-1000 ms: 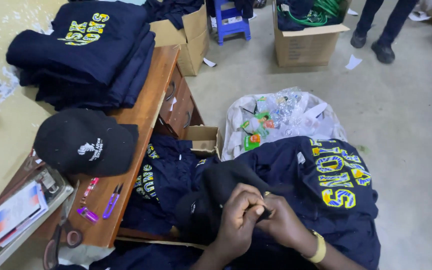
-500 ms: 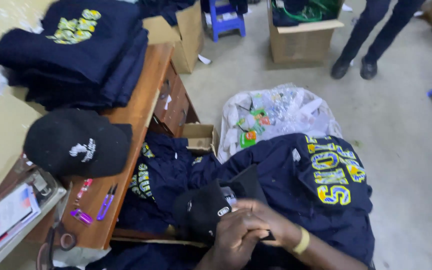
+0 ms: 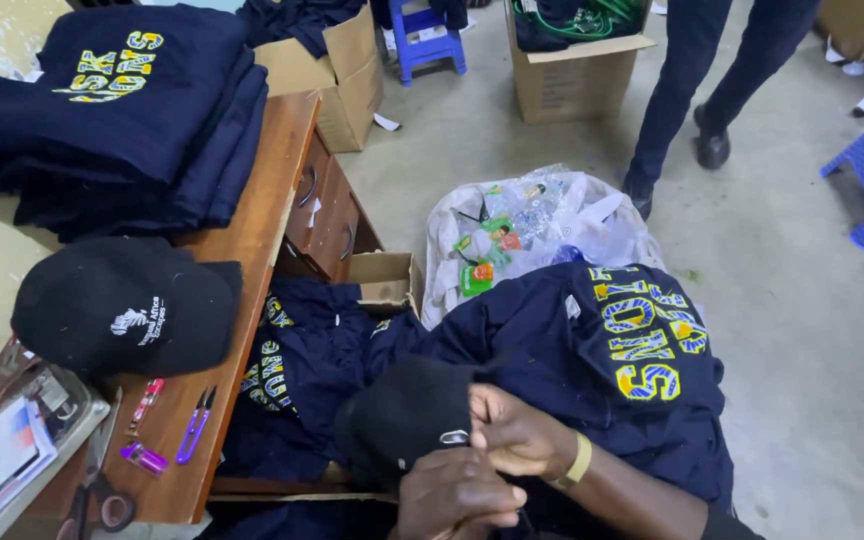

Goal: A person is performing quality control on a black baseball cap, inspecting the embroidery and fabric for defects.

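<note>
Both hands work a black cap (image 3: 407,410) held over a navy shirt (image 3: 592,370) on the lap. Right hand (image 3: 517,435) pinches the cap's rear edge beside its metal buckle (image 3: 454,437); left hand (image 3: 462,495), fingers curled shut, lies just below, its grasp hidden. A second cap (image 3: 122,305) rests on the wooden desk (image 3: 252,240).

Bare left hand (image 3: 457,497), bare right hand (image 3: 515,437), yellow-green band (image 3: 579,461) on the right wrist, forearm unsleeved
</note>
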